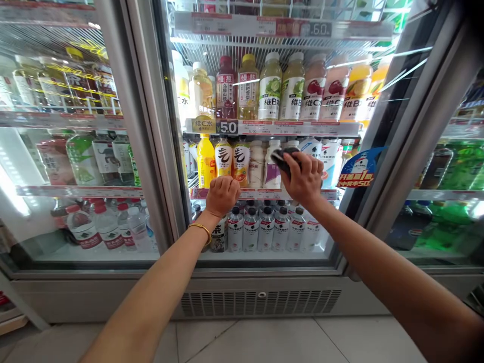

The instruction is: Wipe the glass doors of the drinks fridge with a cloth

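Observation:
My right hand is wrapped round a dark bundle that looks like a black cloth, in front of the middle glass door of a drinks fridge. Whether the bundle presses on the glass I cannot tell. To the left, my left hand is closed in a fist before the same door, with nothing showing in it; a gold bangle circles that wrist. Behind the hands are yellow-labelled bottles on a shelf, and clear bottles with black caps on the one below.
Metal door frames stand on both sides. A blue and red sticker is on the glass at right. Bottled juices line an upper shelf. Below are a vent grille and the tiled floor.

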Available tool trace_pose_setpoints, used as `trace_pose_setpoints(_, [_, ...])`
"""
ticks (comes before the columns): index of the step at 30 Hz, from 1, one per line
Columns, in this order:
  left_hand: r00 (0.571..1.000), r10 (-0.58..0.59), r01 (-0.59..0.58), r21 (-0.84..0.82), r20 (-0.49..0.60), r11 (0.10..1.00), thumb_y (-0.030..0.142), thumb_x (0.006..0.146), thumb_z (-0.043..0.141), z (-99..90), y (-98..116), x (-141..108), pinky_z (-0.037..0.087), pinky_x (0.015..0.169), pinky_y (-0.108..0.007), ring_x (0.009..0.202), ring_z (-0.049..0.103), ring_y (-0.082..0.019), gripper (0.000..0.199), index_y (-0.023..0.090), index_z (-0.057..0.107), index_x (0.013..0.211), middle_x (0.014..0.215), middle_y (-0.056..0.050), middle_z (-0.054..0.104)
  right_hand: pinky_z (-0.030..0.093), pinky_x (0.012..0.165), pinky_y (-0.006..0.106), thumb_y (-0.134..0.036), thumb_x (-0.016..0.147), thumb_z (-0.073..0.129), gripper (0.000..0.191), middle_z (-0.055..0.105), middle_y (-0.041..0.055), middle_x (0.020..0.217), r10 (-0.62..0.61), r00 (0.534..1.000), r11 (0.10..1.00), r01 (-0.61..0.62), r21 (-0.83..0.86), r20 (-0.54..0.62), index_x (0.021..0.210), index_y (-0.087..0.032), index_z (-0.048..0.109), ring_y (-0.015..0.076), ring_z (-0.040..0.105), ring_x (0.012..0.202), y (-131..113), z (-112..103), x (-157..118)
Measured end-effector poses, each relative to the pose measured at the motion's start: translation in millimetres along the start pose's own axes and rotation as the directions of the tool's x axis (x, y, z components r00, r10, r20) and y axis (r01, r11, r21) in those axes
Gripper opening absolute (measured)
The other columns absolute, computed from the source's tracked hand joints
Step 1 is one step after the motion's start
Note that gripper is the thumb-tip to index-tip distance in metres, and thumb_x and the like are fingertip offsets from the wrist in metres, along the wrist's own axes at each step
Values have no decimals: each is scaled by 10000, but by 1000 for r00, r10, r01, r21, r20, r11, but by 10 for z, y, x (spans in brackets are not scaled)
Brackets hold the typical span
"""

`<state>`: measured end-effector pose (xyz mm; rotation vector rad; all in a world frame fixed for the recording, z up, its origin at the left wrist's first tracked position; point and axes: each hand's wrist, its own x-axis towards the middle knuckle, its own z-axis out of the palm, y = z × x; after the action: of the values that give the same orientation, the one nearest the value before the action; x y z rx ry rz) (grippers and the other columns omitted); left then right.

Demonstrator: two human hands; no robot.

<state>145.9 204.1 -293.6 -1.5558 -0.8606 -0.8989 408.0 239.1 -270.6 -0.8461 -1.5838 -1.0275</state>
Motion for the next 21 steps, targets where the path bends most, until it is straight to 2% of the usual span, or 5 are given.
trace_pose_setpoints(3, [1000,-13,13,-8,-16,1000,220,899,447,5,15,-7,339,714,-367,787,513,-226,188,189,594,786,786,-82,585,325,964,481,-406,918,415,484,504,146,1268,179,976,983,-182,-15,-128,1360,-213,443,293,416,1192,-493,145,224])
trace_pose_setpoints(8, [998,-61,61,-6,6,998,210,909,426,-11,35,-2,345,719,-370,790,515,-231,210,175,589,782,795,-95,589,297,990,444,-366,920,425,489,528,118,1298,-53,998,998,54,25,-32,1396,-255,409,269,438,1182,-974,242,148])
trace_pose_setpoints(12, [999,-3,3,1,49,1000,230,910,433,-116,-71,-19,360,720,-360,804,524,-226,196,177,595,814,815,-89,592,335,954,402,-317,923,437,483,576,79,1266,-336,939,934,322,157,74,1403,-287,394,224,486,1136,-764,141,-167])
trace_pose_setpoints(17, [997,-34,30,54,70,998,223,903,421,-271,-428,-108,361,718,-371,786,508,-226,202,185,586,792,787,-86,574,379,885,346,-262,946,384,445,593,-11,1257,-684,705,720,613,324,186,1375,-378,396,161,501,1076,-181,-29,-267])
trace_pose_setpoints(21, [998,-54,51,72,37,996,223,878,449,-256,-595,-192,352,710,-373,787,499,-226,161,192,578,787,802,-86,571,354,927,412,-375,915,459,434,571,50,1253,-292,947,954,279,110,133,1346,-329,451,224,469,1120,-245,8,47])
